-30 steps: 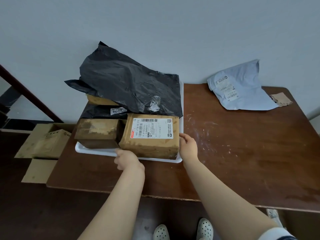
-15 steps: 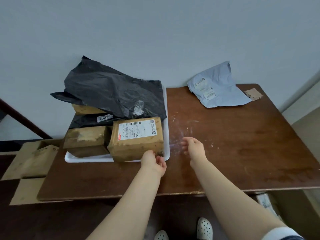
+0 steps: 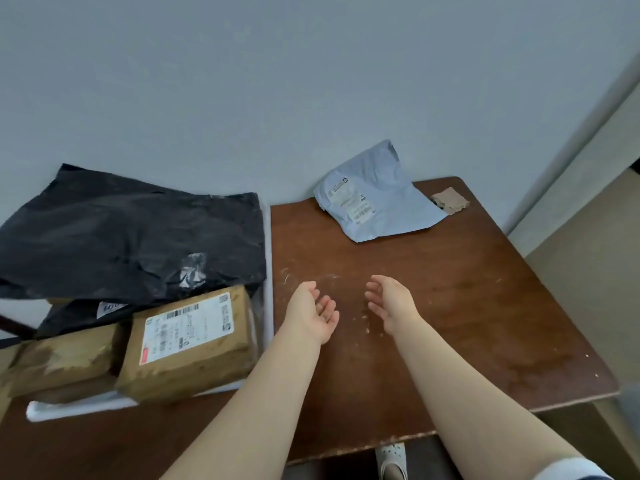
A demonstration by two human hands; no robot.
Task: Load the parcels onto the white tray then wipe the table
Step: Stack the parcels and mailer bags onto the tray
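Note:
The white tray (image 3: 267,306) sits at the table's left side and carries a labelled brown box (image 3: 188,344), a smaller brown box (image 3: 65,358) and a black plastic parcel (image 3: 128,230) draped over the back. A pale blue mailer bag (image 3: 375,195) lies at the far edge of the brown table (image 3: 467,306), leaning on the wall. My left hand (image 3: 311,311) and my right hand (image 3: 391,301) hover over the table's middle, palms facing each other, fingers apart, holding nothing.
A scrap of brown cardboard (image 3: 450,200) lies at the far right corner beside the mailer. White scuffs and crumbs mark the tabletop around my hands. The wall runs along the far edge. A white shoe (image 3: 391,459) shows below the near edge.
Both hands left the labelled box and tray edge and moved right and forward over the bare tabletop. My view swung right, toward the blue mailer.

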